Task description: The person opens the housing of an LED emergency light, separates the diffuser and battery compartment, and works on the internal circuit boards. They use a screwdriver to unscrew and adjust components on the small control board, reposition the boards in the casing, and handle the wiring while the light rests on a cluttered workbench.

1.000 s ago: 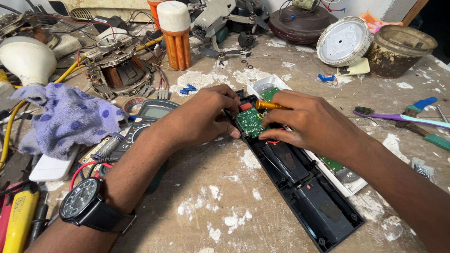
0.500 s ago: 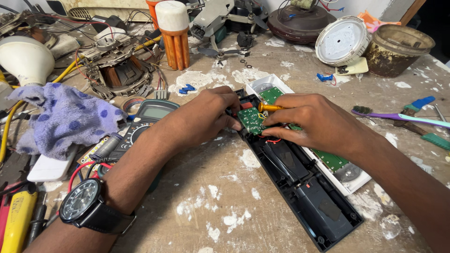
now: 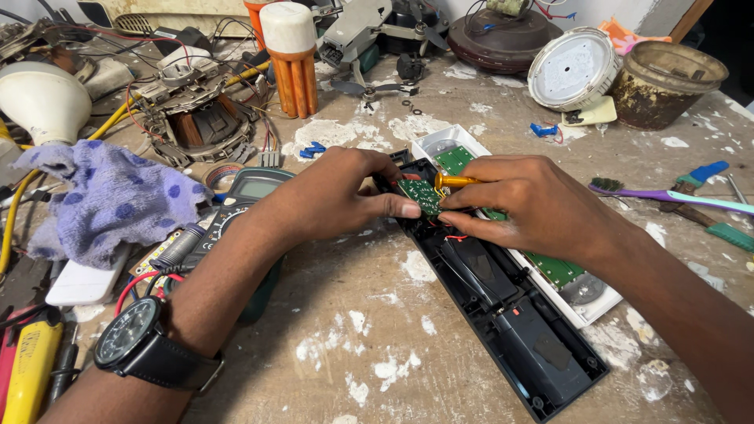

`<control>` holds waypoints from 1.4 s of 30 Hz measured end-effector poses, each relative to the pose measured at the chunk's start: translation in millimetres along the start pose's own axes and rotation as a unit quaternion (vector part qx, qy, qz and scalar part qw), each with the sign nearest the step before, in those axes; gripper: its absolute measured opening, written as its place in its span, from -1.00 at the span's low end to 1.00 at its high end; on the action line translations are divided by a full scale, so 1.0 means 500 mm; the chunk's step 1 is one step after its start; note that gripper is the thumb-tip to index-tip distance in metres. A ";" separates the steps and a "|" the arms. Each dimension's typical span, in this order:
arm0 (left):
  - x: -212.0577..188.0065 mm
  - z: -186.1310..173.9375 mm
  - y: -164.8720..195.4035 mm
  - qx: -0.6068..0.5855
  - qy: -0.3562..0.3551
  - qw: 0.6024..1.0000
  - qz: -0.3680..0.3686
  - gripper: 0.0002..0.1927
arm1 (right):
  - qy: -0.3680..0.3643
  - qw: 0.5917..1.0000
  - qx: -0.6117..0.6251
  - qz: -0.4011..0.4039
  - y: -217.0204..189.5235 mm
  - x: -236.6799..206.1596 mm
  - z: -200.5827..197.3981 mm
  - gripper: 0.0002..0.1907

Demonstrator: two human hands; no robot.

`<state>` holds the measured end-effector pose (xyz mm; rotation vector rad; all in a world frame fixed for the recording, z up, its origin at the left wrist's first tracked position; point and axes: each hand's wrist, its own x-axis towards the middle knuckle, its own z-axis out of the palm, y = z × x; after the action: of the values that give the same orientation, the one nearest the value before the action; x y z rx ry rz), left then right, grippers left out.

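A long black plastic housing (image 3: 510,314) lies open on the workbench, running from centre to lower right. At its upper end sits a small green circuit board (image 3: 422,196). My left hand (image 3: 334,196) pinches that board with thumb and fingers. My right hand (image 3: 534,204) grips an orange-handled tool (image 3: 455,180) laid over the board, with red wires just under the fingers. A white cover part (image 3: 585,302) with a long green board lies beside the housing on the right. A black watch sits on my left wrist.
A dark green multimeter (image 3: 251,192) lies under my left forearm. A purple dotted cloth (image 3: 110,200) is at left, an orange-and-white cylinder (image 3: 292,59) at the back, a purple toothbrush (image 3: 675,198) at right, a brown pot (image 3: 667,82) at far right. A yellow tool (image 3: 27,369) lies at lower left.
Both hands stay on the small green board; the right hand has shifted only slightly with the orange tool. The view has barely moved.
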<state>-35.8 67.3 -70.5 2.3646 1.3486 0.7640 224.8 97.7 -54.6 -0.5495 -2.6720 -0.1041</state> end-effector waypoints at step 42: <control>-0.010 -0.011 0.032 0.002 0.136 0.975 0.175 -0.56 | -0.069 0.945 0.191 0.258 0.086 -0.014 -0.003 -0.64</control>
<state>-29.8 55.1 -59.5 2.6104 1.0324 1.2230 248.2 134.7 -56.3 -1.1243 -2.4831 0.6057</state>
